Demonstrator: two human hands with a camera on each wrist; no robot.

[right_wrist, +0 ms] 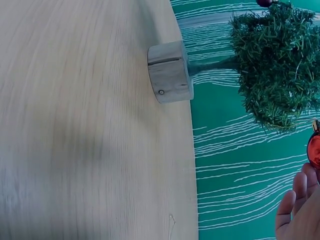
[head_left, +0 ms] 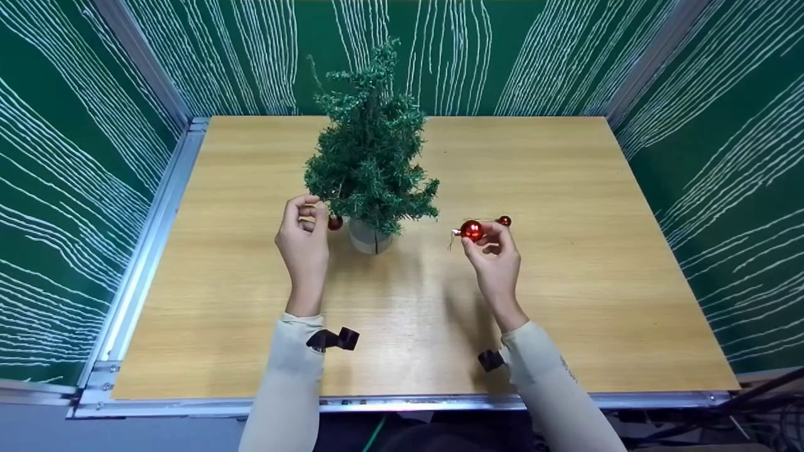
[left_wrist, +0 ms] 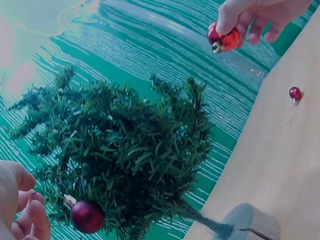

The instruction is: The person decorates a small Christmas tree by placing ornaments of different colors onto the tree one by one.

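A small green artificial tree (head_left: 370, 150) stands upright on a round wooden base (left_wrist: 255, 222). Beside its lower left branches is my left hand (head_left: 304, 251), fingers loosely bent with nothing visible between them. A dark red ball (left_wrist: 87, 216) hangs at the branches close to those fingertips. To the right of the tree, my right hand (head_left: 496, 267) pinches a shiny red ball (head_left: 472, 230) between thumb and fingers, its cap and thin string pointing left toward the tree. The same ball (right_wrist: 314, 149) shows at the edge of the right wrist view.
A smaller red ball (head_left: 504, 221) with a string lies on the wooden table (head_left: 565, 301), just beyond my right hand. Green panels (head_left: 553, 56) with white lines surround the table at the back and sides. A metal rail (head_left: 440, 402) runs along the front edge.
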